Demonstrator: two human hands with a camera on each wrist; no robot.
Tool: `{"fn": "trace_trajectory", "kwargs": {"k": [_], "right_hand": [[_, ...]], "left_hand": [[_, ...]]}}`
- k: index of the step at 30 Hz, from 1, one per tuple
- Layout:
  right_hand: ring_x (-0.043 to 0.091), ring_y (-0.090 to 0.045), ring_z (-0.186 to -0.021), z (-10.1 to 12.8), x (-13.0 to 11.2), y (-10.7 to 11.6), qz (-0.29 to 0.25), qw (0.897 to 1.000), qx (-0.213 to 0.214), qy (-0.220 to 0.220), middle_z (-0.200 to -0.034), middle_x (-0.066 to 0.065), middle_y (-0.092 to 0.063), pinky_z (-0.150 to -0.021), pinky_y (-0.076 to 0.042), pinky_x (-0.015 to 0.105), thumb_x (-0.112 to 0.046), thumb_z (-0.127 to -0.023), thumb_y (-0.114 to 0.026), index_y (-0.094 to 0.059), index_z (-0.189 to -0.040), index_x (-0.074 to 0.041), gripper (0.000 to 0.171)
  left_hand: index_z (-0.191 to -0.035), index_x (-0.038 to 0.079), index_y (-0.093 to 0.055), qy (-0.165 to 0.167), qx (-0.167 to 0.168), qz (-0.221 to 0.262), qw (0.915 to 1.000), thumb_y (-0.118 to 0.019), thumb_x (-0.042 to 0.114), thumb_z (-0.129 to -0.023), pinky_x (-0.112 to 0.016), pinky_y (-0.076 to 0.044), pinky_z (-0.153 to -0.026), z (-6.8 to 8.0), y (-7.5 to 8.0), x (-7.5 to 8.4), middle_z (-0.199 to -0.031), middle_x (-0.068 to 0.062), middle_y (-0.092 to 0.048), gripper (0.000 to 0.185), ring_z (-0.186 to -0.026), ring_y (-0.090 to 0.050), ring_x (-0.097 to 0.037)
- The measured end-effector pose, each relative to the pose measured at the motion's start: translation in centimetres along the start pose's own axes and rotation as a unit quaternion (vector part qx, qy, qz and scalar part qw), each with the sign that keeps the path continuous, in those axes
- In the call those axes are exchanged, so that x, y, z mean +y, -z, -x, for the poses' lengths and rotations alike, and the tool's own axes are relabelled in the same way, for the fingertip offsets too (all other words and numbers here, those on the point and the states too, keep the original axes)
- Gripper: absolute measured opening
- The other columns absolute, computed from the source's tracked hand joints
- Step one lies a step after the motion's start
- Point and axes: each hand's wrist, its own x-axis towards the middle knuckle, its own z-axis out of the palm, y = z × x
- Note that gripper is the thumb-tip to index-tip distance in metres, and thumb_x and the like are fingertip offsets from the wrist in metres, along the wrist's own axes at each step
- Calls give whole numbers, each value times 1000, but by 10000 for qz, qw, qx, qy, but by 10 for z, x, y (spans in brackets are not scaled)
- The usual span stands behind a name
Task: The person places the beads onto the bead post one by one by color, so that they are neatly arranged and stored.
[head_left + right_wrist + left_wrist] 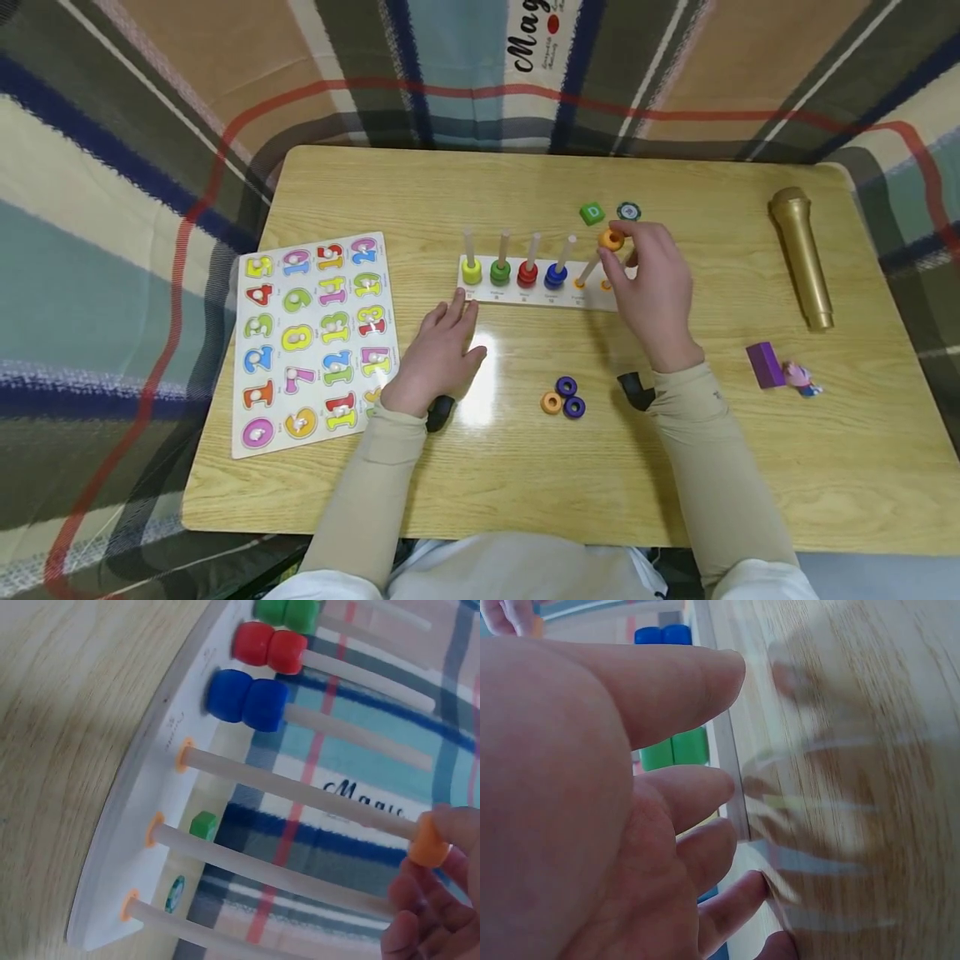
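Observation:
A white board (517,297) bears a row of upright wooden pegs. Yellow (471,273), green (499,273), red (527,275) and blue rings (555,278) sit stacked low on the four left pegs. My right hand (658,292) pinches an orange ring (429,844) between thumb and fingers, at the tip of the first bare peg (300,793); whether the peg has entered the hole, I cannot tell. My left hand (442,348) lies with fingers extended, fingertips against the board's left front edge. A loose orange ring (545,404) and two dark purple rings (558,387) lie in front.
A number puzzle board (315,333) lies on the left of the table. Behind the pegs are a green letter block (592,214) and a round chip (628,211). A gold microphone (804,258), a purple block (765,365) and a small figurine (802,379) lie on the right.

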Motion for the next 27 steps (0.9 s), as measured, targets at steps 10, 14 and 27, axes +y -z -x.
{"fn": "trace_trajectory", "kwargs": {"k": [10,14,27], "right_hand": [[30,-61,-80,13,3,6,113,9999,-36,102,-117,18,-69,-64,-44,35,-17,-100,-66,-68,-126,-3,30],[31,-68,-92,45,5,7,270,9888,-1258,754,-112,15,-73,-76,-56,43,-20,-97,-70,-70,-118,-3,27],[26,-56,-127,113,6,-17,-27,9322,-3438,1132,-128,2,-67,-106,-43,52,-31,-88,-81,-72,-112,-17,30]], "left_hand": [[-164,12,-16,-67,8,-33,10000,-49,39,-106,-48,-14,-132,-1,-2,3,-173,-7,2,72,-160,-5,-36],[-164,12,-17,-55,-33,-58,10000,-50,39,-106,-48,-14,-132,-2,-2,4,-173,-7,1,72,-160,-7,-37],[-164,12,-17,18,37,-56,10000,-50,39,-105,-48,-14,-131,-3,-2,1,-173,-6,2,73,-160,-6,-37]]}}
